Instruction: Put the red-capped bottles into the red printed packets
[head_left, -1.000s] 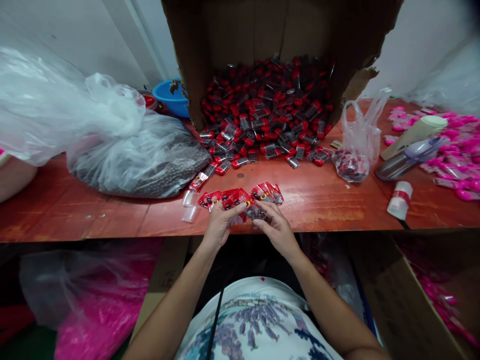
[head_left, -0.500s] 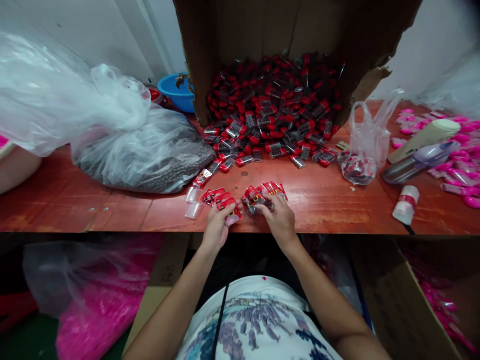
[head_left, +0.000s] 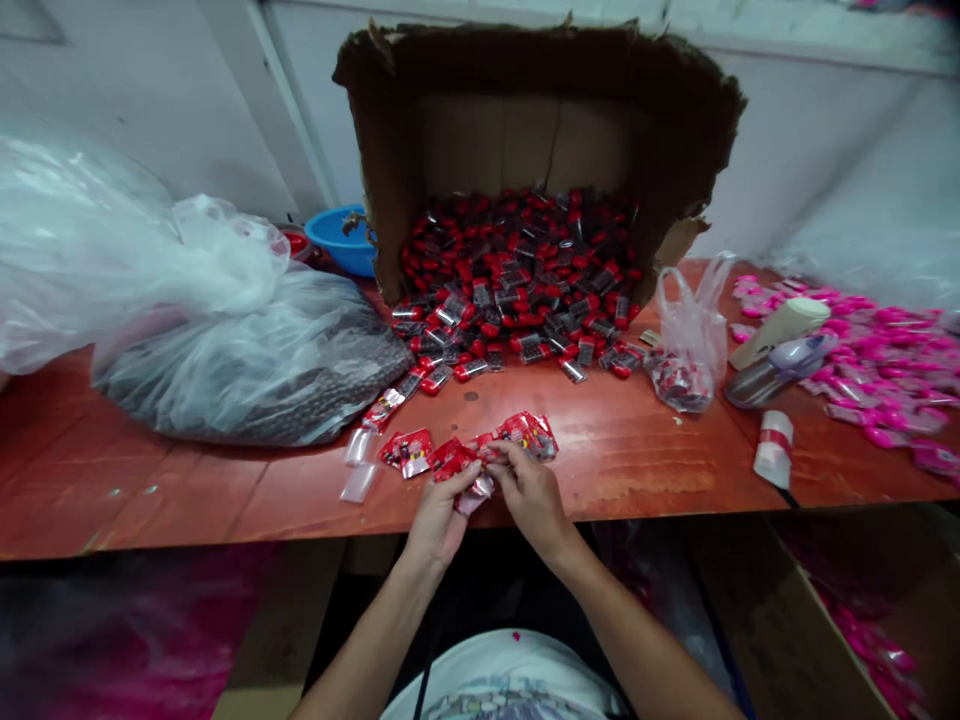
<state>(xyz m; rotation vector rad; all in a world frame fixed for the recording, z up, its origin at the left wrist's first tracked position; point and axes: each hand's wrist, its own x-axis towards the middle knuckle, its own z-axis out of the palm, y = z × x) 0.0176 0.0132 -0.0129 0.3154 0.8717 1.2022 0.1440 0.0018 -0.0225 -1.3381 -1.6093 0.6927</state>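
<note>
My left hand (head_left: pixel 439 515) and my right hand (head_left: pixel 529 497) meet at the front edge of the red-brown table (head_left: pixel 660 460). Both are closed on a small clear packet (head_left: pixel 475 494) with red print held between them. Just beyond my fingers lies a row of red printed packets (head_left: pixel 469 448). Two empty clear sleeves (head_left: pixel 358 464) lie to the left of that row. Behind stands a torn cardboard box (head_left: pixel 540 120) on its side, spilling a heap of small red-and-black pieces (head_left: pixel 517 290) onto the table.
A big clear bag of dark pieces (head_left: pixel 247 360) fills the left. A blue bowl (head_left: pixel 341 235) sits behind it. On the right are a small plastic bag (head_left: pixel 686 345), a bottle (head_left: pixel 780 320), a tape roll (head_left: pixel 772 450) and pink pieces (head_left: pixel 877 360). An open box (head_left: pixel 847 620) stands below.
The camera has tilted up, so the whole box now shows. My hands have stayed together at the table edge and now hold a packet between them.
</note>
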